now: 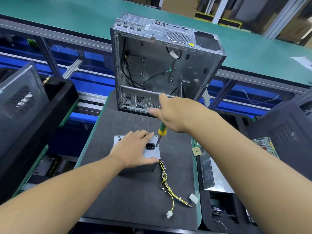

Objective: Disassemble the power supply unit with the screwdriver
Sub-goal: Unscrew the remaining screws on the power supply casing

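Up at the far edge of the dark desk (pixel 135 191) stands an open computer case (pixel 160 65). Nearer the middle sits the power supply unit (pixel 152 153), with the left hand (pixel 133 149) pressing flat on top, fingers spread. The right hand (pixel 175 114) grips a green-and-yellow screwdriver (pixel 162 130), its tip touching the unit just beside the power socket (pixel 150 146). A cable bundle (pixel 166 183) trails toward the desk's near right corner.

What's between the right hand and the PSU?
Head view: the screwdriver, its green-yellow handle in the right hand, shaft tip on the power supply unit beside the power socket.
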`<state>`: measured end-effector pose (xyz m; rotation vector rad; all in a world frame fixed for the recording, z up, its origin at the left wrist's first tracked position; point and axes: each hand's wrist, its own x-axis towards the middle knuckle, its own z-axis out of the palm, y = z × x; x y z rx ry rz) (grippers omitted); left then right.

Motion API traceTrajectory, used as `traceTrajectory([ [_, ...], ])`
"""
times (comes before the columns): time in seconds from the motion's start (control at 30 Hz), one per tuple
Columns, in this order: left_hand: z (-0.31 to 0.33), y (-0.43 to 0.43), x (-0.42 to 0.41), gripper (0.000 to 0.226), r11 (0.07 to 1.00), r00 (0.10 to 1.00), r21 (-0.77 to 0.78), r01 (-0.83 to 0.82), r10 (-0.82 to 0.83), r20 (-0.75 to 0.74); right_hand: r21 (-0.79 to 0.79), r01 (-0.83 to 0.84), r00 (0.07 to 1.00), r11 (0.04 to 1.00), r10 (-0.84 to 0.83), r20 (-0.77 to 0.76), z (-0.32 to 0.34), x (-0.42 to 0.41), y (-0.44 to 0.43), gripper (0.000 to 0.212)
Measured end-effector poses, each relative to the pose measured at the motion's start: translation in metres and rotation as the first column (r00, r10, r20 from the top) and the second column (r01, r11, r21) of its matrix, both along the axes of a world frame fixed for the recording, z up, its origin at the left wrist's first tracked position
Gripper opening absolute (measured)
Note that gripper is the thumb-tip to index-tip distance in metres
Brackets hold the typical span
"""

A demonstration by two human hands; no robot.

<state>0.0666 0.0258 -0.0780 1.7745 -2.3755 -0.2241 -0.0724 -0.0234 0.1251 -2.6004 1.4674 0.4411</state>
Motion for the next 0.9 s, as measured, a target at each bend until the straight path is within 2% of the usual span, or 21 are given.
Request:
traceTrajectory([
  [0.07, -0.001, 0.0, 0.0, 0.106, 1.0, 1.0, 0.003, -0.004, 0.004, -0.012, -0.052, -0.027, 1.0, 0.998, 0.027, 0.007, -0.003, -0.004, -0.001, 0.03],
  [0.2, -0.003, -0.002, 0.002, 0.106, 1.0, 1.0, 0.009, 0.0, 0.0, -0.007, 0.118, -0.089, 0.987, 0.989, 0.072, 0.146, -0.002, -0.01, 0.0, 0.019],
  [0.33, -0.003, -0.003, 0.002, 0.106, 1.0, 1.0, 0.002, 0.006, -0.006, -0.009, 0.246, -0.082, 0.989, 0.966, 0.049, 0.139, 0.007, -0.013, -0.002, 0.018],
  [0.5, -0.004, -0.003, 0.002, 0.106, 1.0, 1.0, 0.009, 0.001, 0.0, -0.01, 0.123, 0.041, 0.996, 0.992, -0.051, 0.079, 0.002, -0.009, -0.003, 0.035],
  [0.57, -0.004, -0.003, 0.002, 0.106, 1.0, 1.0, 0.007, -0.001, 0.001, -0.013, 0.094, 0.034, 0.995, 0.995, -0.043, 0.09, 0.0, -0.007, -0.004, 0.034],
  [0.7, -0.005, -0.003, 0.002, 0.104, 1.0, 1.0, 0.018, -0.004, 0.004, -0.018, 0.121, -0.064, 0.992, 0.991, 0.05, 0.116, 0.003, -0.009, -0.006, 0.012],
  [0.8, -0.005, -0.004, 0.001, 0.101, 1.0, 1.0, 0.019, -0.004, 0.005, -0.03, 0.19, -0.078, 0.991, 0.979, 0.056, 0.117, 0.009, -0.012, -0.006, 0.027],
  [0.9, -0.004, -0.003, 0.001, 0.096, 1.0, 0.998, 0.021, -0.009, 0.01, -0.056, 0.196, -0.057, 0.995, 0.979, 0.04, 0.088, 0.006, -0.014, -0.003, 0.026],
])
